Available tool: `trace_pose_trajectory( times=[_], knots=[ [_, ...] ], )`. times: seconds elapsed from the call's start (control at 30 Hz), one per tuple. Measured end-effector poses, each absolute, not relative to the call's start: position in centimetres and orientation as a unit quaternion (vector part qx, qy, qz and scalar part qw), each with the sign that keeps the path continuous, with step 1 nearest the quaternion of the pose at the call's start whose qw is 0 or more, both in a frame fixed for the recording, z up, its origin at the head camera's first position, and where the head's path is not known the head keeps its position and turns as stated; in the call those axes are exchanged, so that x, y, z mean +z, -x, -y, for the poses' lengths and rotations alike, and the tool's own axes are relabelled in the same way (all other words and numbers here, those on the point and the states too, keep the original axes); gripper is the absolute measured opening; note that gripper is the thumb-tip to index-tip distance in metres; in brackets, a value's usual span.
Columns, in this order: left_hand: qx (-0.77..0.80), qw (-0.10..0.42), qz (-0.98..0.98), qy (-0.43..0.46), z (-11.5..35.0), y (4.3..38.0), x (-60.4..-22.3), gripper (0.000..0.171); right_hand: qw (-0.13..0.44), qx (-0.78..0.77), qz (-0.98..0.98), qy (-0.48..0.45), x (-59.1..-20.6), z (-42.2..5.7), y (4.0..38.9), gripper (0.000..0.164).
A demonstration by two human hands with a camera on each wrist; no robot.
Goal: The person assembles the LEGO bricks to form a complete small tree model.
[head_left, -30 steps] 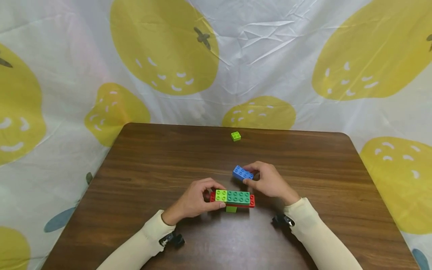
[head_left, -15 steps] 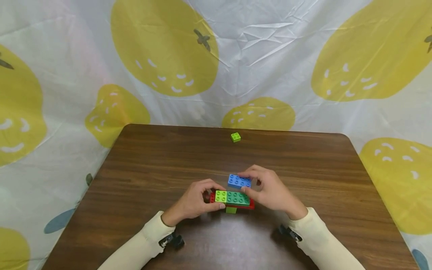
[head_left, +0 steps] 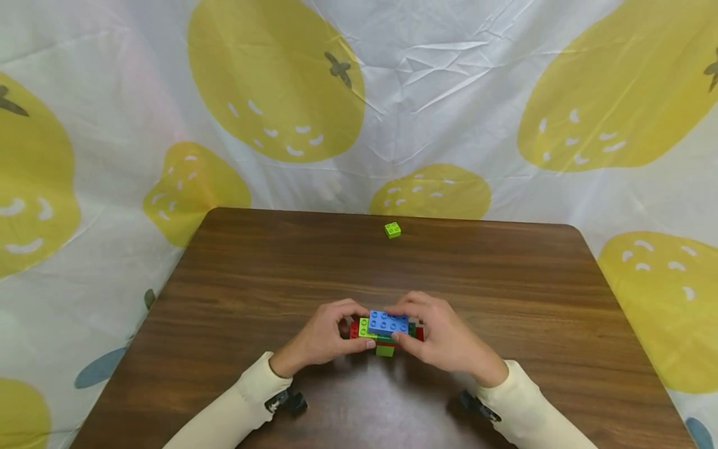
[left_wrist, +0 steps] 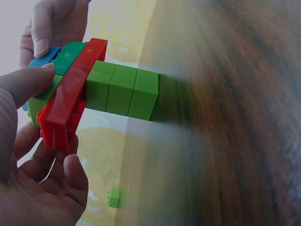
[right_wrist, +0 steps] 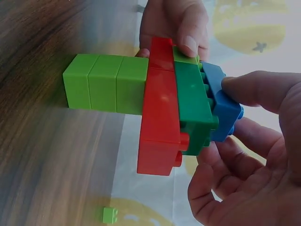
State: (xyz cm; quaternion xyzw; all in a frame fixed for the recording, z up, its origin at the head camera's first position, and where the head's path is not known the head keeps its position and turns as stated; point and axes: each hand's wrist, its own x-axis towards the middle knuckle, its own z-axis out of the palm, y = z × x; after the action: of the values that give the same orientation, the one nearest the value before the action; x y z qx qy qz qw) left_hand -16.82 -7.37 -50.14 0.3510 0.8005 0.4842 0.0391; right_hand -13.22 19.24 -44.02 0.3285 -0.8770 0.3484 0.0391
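Observation:
In the head view a blue toy building brick [head_left: 387, 322] lies over the top of a built structure, pinched between thumb and fingers of my right hand [head_left: 449, 337]. Below it, a dark green brick [right_wrist: 194, 96] and a lime brick [head_left: 364, 328] sit side by side on a red layer [right_wrist: 160, 108]. A column of three lime bricks [left_wrist: 122, 89] carries the red layer on the table. Green studs still show between the blue and green bricks in the right wrist view. My left hand [head_left: 320, 332] grips the structure's left end, thumb on the lime brick's side.
A loose lime brick [head_left: 392, 231] lies near the far edge of the brown wooden table [head_left: 280, 262]. Behind the table hangs a white cloth [head_left: 426, 100] with yellow fruit prints. Both wrists wear small dark camera mounts.
My right hand has brought the blue brick toward me and left, from behind the structure to over its lime and green bricks. My left hand keeps its grip in place.

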Motion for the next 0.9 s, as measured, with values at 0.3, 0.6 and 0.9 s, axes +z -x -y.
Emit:
trace_pose_trajectory(
  times=[0.3,0.6,0.9],
  knots=[
    [0.484,0.037,-0.803,-0.347,7.34,16.76,-50.29,0.036,0.055,0.338,0.878,-0.333,-43.98,-19.02,12.95,0.038],
    [0.481,0.035,-0.804,-0.348,7.17,16.75,-50.14,0.035,0.067,0.353,0.872,-0.332,-44.33,-18.94,13.23,0.028],
    [0.479,0.028,-0.806,-0.348,7.16,16.58,-50.36,0.035,0.064,0.347,0.868,-0.350,-43.84,-18.55,13.51,0.026]
  ],
)
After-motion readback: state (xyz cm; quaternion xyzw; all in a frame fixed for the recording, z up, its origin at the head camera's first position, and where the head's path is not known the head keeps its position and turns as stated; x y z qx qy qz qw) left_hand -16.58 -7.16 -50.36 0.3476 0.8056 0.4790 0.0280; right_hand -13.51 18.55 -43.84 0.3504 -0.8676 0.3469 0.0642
